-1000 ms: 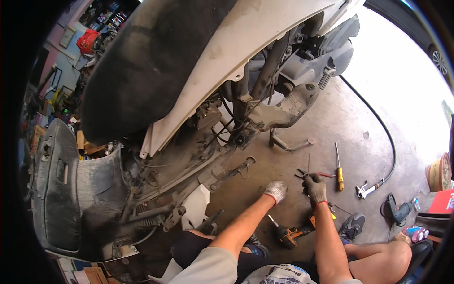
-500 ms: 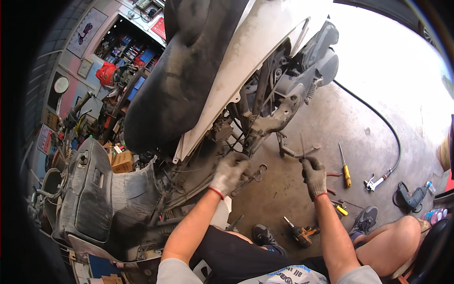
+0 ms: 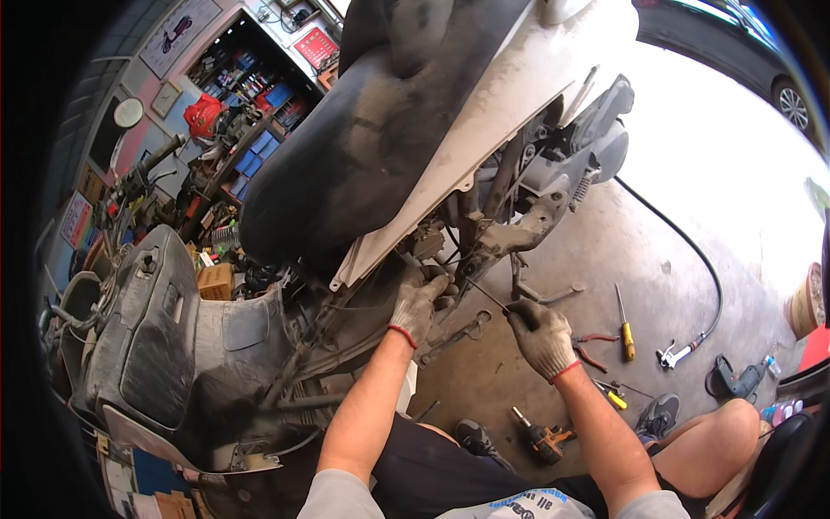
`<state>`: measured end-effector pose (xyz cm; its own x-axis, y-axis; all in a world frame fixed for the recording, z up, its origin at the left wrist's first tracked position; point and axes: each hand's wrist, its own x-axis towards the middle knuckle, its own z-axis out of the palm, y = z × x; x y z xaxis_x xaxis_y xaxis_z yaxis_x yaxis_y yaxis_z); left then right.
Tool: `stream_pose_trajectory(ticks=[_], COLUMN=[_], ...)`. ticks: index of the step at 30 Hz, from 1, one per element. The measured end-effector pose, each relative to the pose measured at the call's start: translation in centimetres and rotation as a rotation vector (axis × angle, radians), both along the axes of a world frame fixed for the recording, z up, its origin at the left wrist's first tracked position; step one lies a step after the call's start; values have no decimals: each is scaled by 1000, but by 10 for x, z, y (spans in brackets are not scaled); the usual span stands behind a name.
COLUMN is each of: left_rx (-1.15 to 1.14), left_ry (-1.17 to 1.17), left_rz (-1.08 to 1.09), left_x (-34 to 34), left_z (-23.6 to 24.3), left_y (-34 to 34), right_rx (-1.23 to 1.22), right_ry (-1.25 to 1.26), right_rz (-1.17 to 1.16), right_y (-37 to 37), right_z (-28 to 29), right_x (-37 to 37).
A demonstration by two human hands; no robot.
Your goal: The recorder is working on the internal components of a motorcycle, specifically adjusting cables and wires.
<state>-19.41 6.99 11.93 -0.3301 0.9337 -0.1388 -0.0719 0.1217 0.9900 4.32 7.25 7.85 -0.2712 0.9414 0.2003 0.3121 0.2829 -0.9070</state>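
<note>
A thin rod [image 3: 487, 295] reaches toward the scooter's frame [image 3: 519, 233], its near end pinched in the gloved right hand [image 3: 541, 336]. The gloved left hand [image 3: 417, 303] curls near the frame, its grip impossible to make out; red-handled pliers [image 3: 598, 337] and a yellow-handled screwdriver [image 3: 628, 340] lie on the floor [image 3: 644, 251].
</note>
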Motion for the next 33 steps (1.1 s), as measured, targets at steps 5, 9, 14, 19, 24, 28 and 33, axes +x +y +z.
stream_pose_trajectory(ticks=[5,9,14,19,24,28,33], left_rx=[12,11,-9,-19,-13,-18,-87], left_ry=[-14,81,133,138,105,119,405], left_rz=[-36,-90,-107,-119,-137,-144,-207], left_x=[-2,-8,-7,-7,-10,-9,-11], left_z=[2,1,2,0,-2,-1,4], left_y=[-7,-15,-17,-17,-17,-16,-13], right_rx=[139,258,247,258,216,195,291], right_ry=[-115,-147,-216,-260,-311,-358,-503], right_rz=[18,51,79,80,103,113,91], right_y=[6,11,13,12,14,17,22], right_z=[6,2,3,3,7,9,12], right_x=[-12,-20,-21,-19,-15,-13,-10])
